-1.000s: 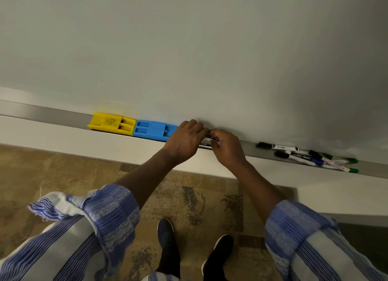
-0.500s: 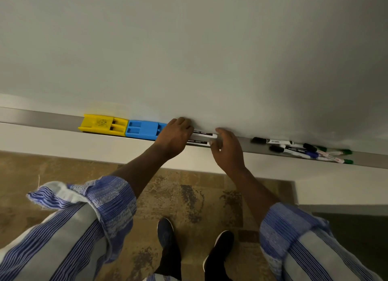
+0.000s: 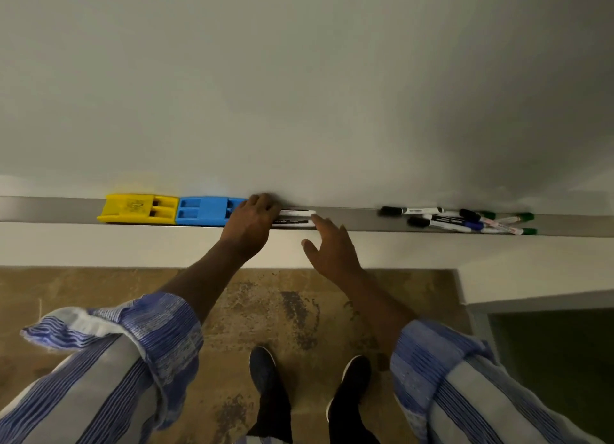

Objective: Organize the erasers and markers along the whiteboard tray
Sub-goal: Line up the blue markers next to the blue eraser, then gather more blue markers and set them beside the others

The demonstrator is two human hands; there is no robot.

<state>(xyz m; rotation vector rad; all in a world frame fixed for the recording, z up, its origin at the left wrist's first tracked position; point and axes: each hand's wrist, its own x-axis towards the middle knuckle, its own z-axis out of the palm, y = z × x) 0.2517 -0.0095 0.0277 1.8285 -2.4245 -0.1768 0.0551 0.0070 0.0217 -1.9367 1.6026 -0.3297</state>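
A yellow eraser (image 3: 139,208) and a blue eraser (image 3: 204,211) lie end to end on the grey whiteboard tray (image 3: 349,217). Just right of the blue eraser, two white markers (image 3: 294,217) lie side by side in the tray. My left hand (image 3: 251,224) rests over their left ends, fingers curled down onto them. My right hand (image 3: 329,247) is off the markers, fingers spread, with one fingertip near their right ends. Further right, a loose pile of several markers (image 3: 458,222) with black, blue and green caps lies crossed in the tray.
The whiteboard (image 3: 299,95) fills the upper view. A white wall strip (image 3: 99,244) runs below the tray, stepping out at the right. My two dark shoes (image 3: 269,394) stand on a mottled brown floor.
Both hands held the two markers together a second ago. They slid left against the blue eraser, and my right hand has let go and drawn back, opening its fingers.
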